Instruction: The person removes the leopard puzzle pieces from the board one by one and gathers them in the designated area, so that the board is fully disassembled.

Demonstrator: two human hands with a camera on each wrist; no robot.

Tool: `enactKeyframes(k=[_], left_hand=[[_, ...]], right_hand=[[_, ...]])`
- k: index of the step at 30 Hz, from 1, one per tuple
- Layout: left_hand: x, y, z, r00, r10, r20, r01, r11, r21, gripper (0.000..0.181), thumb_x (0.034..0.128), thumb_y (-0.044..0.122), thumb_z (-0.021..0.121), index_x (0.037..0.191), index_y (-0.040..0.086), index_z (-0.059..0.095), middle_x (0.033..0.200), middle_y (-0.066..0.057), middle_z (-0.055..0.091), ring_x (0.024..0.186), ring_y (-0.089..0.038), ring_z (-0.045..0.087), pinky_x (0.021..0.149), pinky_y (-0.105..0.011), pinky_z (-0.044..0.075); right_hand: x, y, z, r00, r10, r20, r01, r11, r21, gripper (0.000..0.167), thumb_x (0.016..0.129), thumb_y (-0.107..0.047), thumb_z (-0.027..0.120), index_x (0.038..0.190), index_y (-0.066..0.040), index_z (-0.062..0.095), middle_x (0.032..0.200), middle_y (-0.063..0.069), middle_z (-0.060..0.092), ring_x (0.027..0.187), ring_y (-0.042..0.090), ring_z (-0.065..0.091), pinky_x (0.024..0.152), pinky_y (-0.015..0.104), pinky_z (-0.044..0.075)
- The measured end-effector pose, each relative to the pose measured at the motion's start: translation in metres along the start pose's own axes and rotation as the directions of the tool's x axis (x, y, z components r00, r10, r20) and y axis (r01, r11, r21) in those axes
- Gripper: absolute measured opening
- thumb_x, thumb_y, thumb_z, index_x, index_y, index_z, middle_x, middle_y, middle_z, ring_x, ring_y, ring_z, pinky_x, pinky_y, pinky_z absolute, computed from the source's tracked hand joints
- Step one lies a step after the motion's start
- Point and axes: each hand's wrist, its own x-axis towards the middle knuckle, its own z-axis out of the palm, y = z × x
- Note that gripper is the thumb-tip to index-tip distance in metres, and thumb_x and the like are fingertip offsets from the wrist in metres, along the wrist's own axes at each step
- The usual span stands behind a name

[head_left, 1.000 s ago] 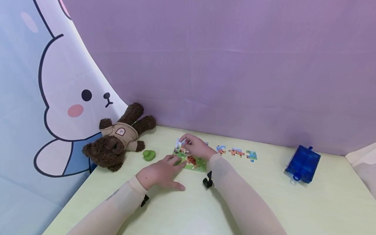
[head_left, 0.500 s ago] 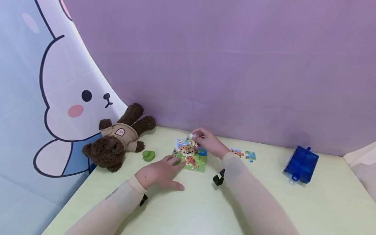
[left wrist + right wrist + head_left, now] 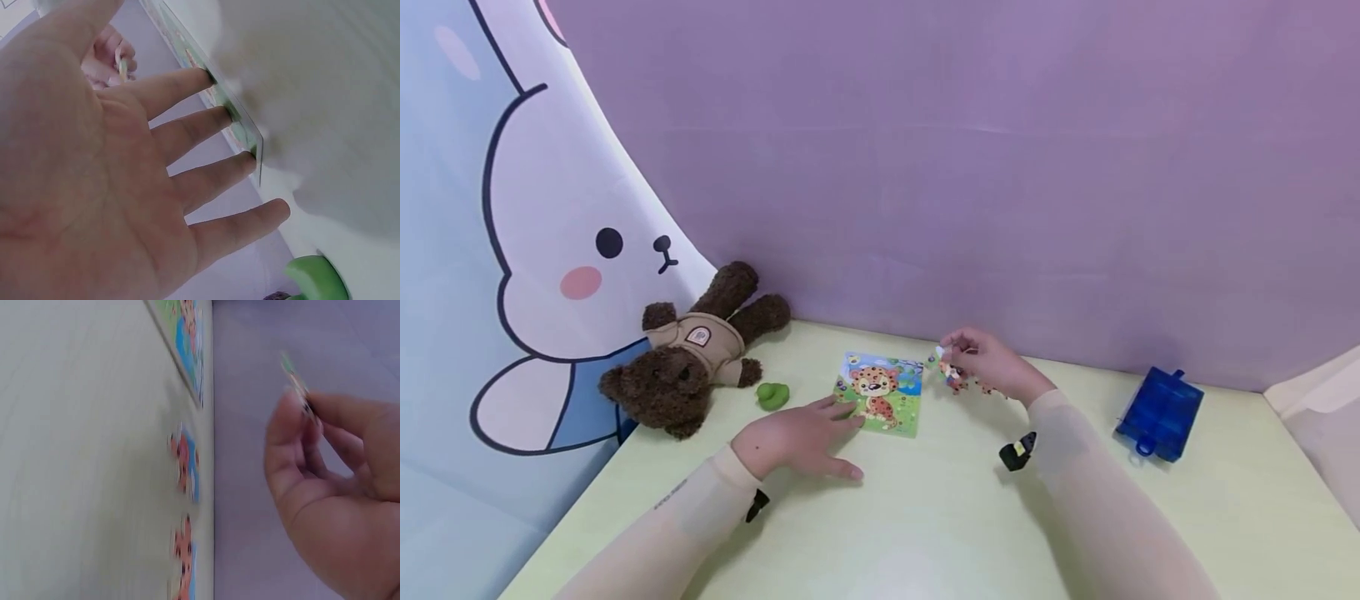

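Observation:
A square board (image 3: 891,408) with a cartoon leopard picture lies flat on the table. My left hand (image 3: 797,437), fingers spread and straight, rests its fingertips on the board's left front part; the left wrist view shows several fingertips at the board (image 3: 240,128). Right of the board, my right hand (image 3: 996,367) pinches a small puzzle piece (image 3: 937,357) above the table. In the right wrist view the pinched piece (image 3: 295,381) is seen edge-on between thumb and finger. Loose puzzle pieces lie under and beside that hand, one (image 3: 187,462) nearer the board and another (image 3: 184,562) farther off.
A brown teddy bear (image 3: 711,337) in a tan shirt lies at the back left. Between it and the board sits a green toy (image 3: 772,396). A blue translucent box (image 3: 1161,412) stands at the right. A purple curtain (image 3: 925,167) hangs along the back edge.
My right hand has moved right, from over the board to over the loose pieces, with a piece held in it, uncovering the board's picture. My left hand has stayed at the board.

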Motion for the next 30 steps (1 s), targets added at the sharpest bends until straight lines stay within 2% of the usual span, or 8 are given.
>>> enactKeyframes(k=[3,5,10,16,23,30], left_hand=[[-0.001,0.000,-0.001,1.000,-0.007,0.006,0.007,1.000,-0.010,0.097,0.0933,0.079,0.059,0.169,0.024,0.034,0.181,-0.002,0.019,0.169,-0.039,0.016,0.133,-0.058,0.032],[-0.003,0.000,-0.001,1.000,-0.008,0.007,0.008,1.000,-0.012,0.097,0.0936,0.078,0.060,0.169,0.024,0.034,0.181,-0.002,0.019,0.168,-0.040,0.015,0.132,-0.059,0.032],[-0.005,0.000,0.000,1.000,-0.004,-0.002,0.004,1.000,-0.025,0.096,0.0936,0.077,0.061,0.169,0.024,0.034,0.181,-0.002,0.018,0.169,-0.040,0.014,0.132,-0.060,0.031],[-0.006,0.000,0.000,1.000,0.008,-0.008,-0.008,0.999,-0.032,0.095,0.0941,0.075,0.062,0.169,0.023,0.034,0.182,-0.003,0.018,0.168,-0.042,0.015,0.132,-0.062,0.031],[-0.005,-0.003,0.002,0.999,0.014,-0.032,-0.015,1.000,-0.019,0.097,0.0926,0.076,0.063,0.169,0.024,0.034,0.181,-0.005,0.019,0.168,-0.039,0.019,0.128,-0.061,0.039],[-0.005,-0.003,0.001,0.999,0.008,-0.033,-0.009,1.000,-0.023,0.096,0.0920,0.076,0.064,0.169,0.026,0.035,0.179,-0.004,0.024,0.166,-0.037,0.023,0.123,-0.061,0.046]], right_hand=[[-0.006,0.008,-0.002,0.998,0.000,0.061,0.005,0.997,-0.073,0.028,0.107,-0.025,0.065,0.133,-0.014,0.064,0.113,0.012,0.065,0.093,0.030,0.071,0.079,0.044,0.061],[-0.009,0.012,-0.002,0.994,-0.001,0.109,0.012,0.995,-0.101,0.023,0.107,-0.019,0.065,0.128,-0.011,0.066,0.106,0.011,0.066,0.090,0.026,0.069,0.080,0.039,0.062],[-0.015,0.019,0.002,0.986,-0.005,0.169,0.029,0.990,-0.140,0.016,0.106,-0.008,0.062,0.121,-0.006,0.066,0.101,0.010,0.066,0.083,0.019,0.061,0.073,0.031,0.058],[-0.018,0.022,0.010,0.988,-0.007,0.154,0.034,0.984,-0.173,0.012,0.106,-0.008,0.062,0.117,-0.006,0.066,0.095,0.007,0.062,0.075,0.018,0.054,0.064,0.027,0.051],[-0.017,0.023,0.014,0.991,-0.034,0.129,0.062,0.973,-0.222,0.010,0.106,-0.011,0.064,0.116,-0.008,0.066,0.092,0.004,0.061,0.078,0.016,0.056,0.067,0.027,0.052],[-0.015,0.023,0.013,0.991,-0.065,0.119,0.096,0.957,-0.275,0.010,0.106,-0.010,0.064,0.115,-0.009,0.069,0.093,0.004,0.060,0.077,0.014,0.054,0.067,0.025,0.048]])
